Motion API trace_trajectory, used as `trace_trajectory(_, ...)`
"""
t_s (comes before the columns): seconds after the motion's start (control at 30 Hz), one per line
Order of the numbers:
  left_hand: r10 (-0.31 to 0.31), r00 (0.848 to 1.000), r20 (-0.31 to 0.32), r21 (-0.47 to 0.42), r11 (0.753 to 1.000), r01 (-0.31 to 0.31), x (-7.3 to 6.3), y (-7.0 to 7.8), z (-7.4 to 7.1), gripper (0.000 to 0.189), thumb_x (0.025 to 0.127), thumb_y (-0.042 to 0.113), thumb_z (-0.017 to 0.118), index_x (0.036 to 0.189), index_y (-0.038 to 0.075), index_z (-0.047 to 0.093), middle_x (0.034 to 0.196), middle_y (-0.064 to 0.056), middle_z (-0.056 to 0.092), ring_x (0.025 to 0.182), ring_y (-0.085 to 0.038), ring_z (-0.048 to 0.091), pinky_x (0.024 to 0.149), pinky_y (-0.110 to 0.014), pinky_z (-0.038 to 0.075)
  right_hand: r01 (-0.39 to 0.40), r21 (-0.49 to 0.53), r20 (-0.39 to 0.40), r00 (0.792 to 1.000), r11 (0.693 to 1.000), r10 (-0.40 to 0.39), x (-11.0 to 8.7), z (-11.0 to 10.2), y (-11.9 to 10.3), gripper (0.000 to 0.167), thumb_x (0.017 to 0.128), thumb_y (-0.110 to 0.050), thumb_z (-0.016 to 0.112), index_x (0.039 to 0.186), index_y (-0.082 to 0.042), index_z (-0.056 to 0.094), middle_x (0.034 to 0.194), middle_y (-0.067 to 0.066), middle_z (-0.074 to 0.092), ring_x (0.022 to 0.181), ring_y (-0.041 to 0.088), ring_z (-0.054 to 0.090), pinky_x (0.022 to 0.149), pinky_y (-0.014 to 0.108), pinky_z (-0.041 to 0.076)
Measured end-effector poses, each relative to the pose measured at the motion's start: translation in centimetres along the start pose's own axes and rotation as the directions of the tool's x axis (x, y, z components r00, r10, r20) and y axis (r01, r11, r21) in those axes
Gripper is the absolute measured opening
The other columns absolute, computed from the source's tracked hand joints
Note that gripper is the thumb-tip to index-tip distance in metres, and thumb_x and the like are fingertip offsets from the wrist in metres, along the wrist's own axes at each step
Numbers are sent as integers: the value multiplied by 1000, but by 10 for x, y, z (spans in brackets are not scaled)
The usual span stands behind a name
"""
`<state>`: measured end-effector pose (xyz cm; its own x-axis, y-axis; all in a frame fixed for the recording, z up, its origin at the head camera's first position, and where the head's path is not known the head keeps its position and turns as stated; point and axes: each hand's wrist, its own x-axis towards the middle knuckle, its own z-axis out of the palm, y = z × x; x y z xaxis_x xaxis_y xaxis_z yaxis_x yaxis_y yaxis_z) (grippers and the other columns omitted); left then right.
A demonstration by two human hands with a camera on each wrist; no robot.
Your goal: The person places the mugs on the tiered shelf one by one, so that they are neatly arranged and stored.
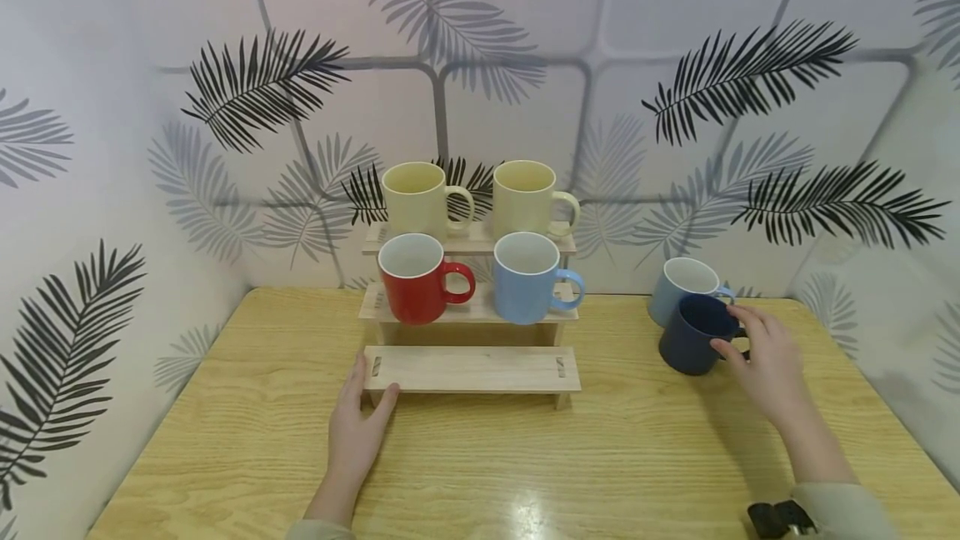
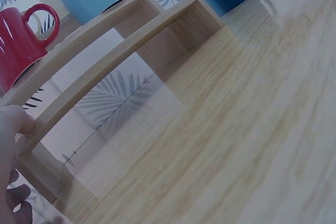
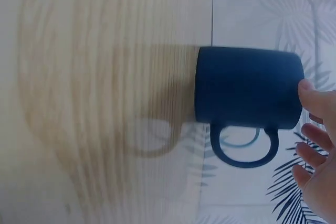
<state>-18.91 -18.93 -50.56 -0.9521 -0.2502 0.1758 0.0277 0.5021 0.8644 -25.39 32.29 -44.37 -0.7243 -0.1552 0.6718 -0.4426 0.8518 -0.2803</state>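
In the head view my right hand (image 1: 772, 361) pinches the rim of a dark blue mug (image 1: 688, 344) on the handle side. The right wrist view shows the thumb at the rim of this mug (image 3: 247, 87), whose handle juts out below the fingers. A light blue mug (image 1: 675, 290) stands right behind it, partly hidden. My left hand (image 1: 356, 432) grips the left end of the lowest step of a wooden tiered rack (image 1: 472, 369), thumb at the front edge. The thumb also shows on the step in the left wrist view.
On the rack's middle step stand a red mug (image 1: 416, 290) and another light blue mug (image 1: 525, 286). Two cream mugs (image 1: 414, 198) are on the top step. All handles point right. A leaf-patterned wall (image 1: 510, 23) closes the back of the wood-grain table (image 1: 600, 457).
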Motion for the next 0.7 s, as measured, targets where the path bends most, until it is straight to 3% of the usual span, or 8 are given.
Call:
trace_trajectory(0.2,1,1000,6,-11,1000,-1,-1,2,0,79,93,43,60,152,8,21,156,-14,21,142,-33,17,115,-49,17,-111,0,63,992,994,111,0,-8,15,44,82,3,71,121,11,52,116,36,50,104,54,44,84,66,34)
trace_trajectory(0.43,-3,1000,10,-17,1000,3,-1,3,0,79,93,43,59,152,7,21,156,-14,21,142,-33,17,115,-48,17,-167,27,154,975,986,161,-1,-13,31,33,89,-1,65,118,12,54,114,36,49,102,53,45,82,64,37)
trace_trajectory(0.57,-4,1000,9,-14,1000,4,-1,3,0,79,93,44,59,152,7,21,156,-14,21,142,-33,17,115,-48,17,-230,64,209,955,971,212,-3,-14,37,31,95,-6,58,121,11,54,116,34,47,103,51,45,80,62,40)
trace_trajectory(0.63,-7,1000,10,-9,1000,7,-1,3,0,79,93,45,59,152,8,21,156,-14,21,142,-33,17,115,-49,17,-258,91,226,946,962,233,-4,-13,40,31,97,-8,55,122,11,53,117,33,48,104,50,47,80,60,42)
trace_trajectory(0.7,-10,1000,12,-5,1000,10,0,3,0,79,93,45,58,152,8,21,156,-14,21,142,-33,17,115,-49,17,-285,130,239,939,950,249,-5,-13,42,32,99,-9,53,123,11,53,119,32,49,105,48,49,84,47,48)
